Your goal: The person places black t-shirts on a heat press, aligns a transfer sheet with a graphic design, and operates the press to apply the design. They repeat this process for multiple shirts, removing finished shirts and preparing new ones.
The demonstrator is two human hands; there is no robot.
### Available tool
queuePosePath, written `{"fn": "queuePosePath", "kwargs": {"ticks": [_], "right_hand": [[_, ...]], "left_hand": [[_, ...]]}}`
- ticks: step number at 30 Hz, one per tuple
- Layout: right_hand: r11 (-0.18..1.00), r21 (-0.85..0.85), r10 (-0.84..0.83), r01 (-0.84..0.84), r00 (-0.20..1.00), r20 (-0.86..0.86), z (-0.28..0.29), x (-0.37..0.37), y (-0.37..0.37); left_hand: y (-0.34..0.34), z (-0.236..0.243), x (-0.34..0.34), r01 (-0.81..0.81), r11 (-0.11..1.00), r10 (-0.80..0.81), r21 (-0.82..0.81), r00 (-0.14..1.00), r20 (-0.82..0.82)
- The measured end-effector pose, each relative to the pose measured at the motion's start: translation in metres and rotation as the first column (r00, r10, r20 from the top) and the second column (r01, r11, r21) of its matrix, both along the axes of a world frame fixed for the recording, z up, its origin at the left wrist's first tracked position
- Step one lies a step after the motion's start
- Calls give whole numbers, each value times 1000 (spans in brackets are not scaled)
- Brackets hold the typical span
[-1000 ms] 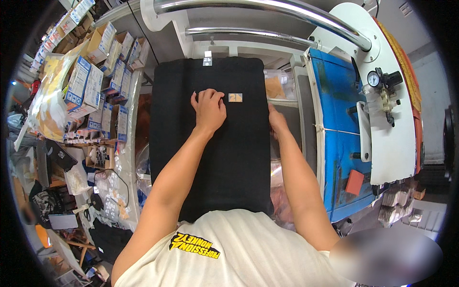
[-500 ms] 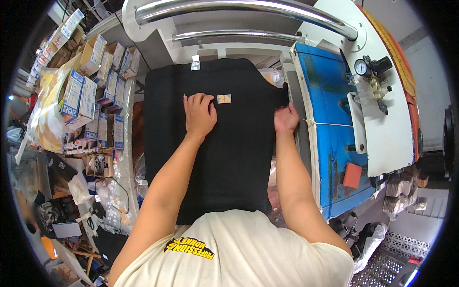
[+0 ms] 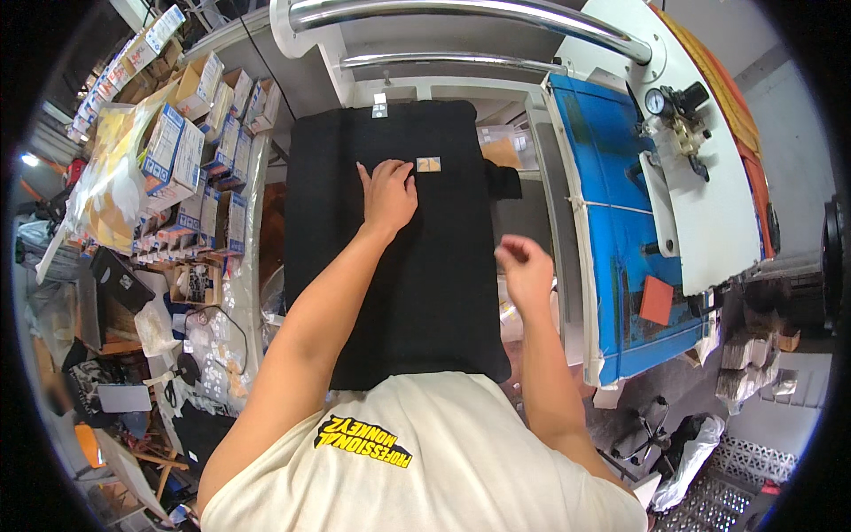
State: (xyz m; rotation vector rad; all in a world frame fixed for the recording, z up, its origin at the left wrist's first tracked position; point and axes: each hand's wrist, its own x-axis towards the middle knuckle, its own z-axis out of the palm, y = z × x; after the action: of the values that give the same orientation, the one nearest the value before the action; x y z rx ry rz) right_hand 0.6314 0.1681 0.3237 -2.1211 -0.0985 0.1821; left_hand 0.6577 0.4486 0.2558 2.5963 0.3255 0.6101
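Note:
A black garment point(image 3: 434, 293) lies spread flat over the platen of a press machine, its short sleeve point(image 3: 504, 183) sticking out past the right edge. My left hand point(image 3: 390, 197) rests on the cloth with fingers spread. Just right of its fingertips is a small rectangular transfer piece point(image 3: 428, 164) with an orange-grey pattern. At the garment's far edge sits a small pale label point(image 3: 379, 107). My right hand point(image 3: 526, 273) is beside the garment's right edge, below the sleeve. Its fingers are loosely curled, and nothing shows in them.
Chrome bars point(image 3: 470, 13) of the press cross the far side. On the right stands a blue padded panel point(image 3: 612, 239) with a red block point(image 3: 656, 301) on it, near a pressure gauge point(image 3: 657, 101). Stacked cartons point(image 3: 168, 155) and plastic bags fill the left side.
My right hand has let go of the sleeve and come nearer to me along the garment's edge. The sleeve now hangs out sideways. My left hand stays by the transfer piece.

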Motion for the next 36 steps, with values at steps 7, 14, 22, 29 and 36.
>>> {"fn": "queuePosePath", "kwargs": {"ticks": [7,14,22,29,36], "right_hand": [[906,-146,-208,398,717,665,115,-44,-141],[621,-391,-138,679,586,798,127,0,-278],[622,-574,-1,532,734,679,83,43,-346],[661,-497,-80,563,711,699,80,42,-337],[658,-483,-97,577,701,706,80,43,-335]], "left_hand": [[-10,-20,-11,-33,991,13,133,988,151],[-14,-22,-4,-51,984,39,171,997,71],[-12,-23,-7,-66,980,62,187,998,30],[-16,-15,-8,-88,981,99,176,993,-56],[-17,-14,-7,-87,981,100,174,992,-71]]}}
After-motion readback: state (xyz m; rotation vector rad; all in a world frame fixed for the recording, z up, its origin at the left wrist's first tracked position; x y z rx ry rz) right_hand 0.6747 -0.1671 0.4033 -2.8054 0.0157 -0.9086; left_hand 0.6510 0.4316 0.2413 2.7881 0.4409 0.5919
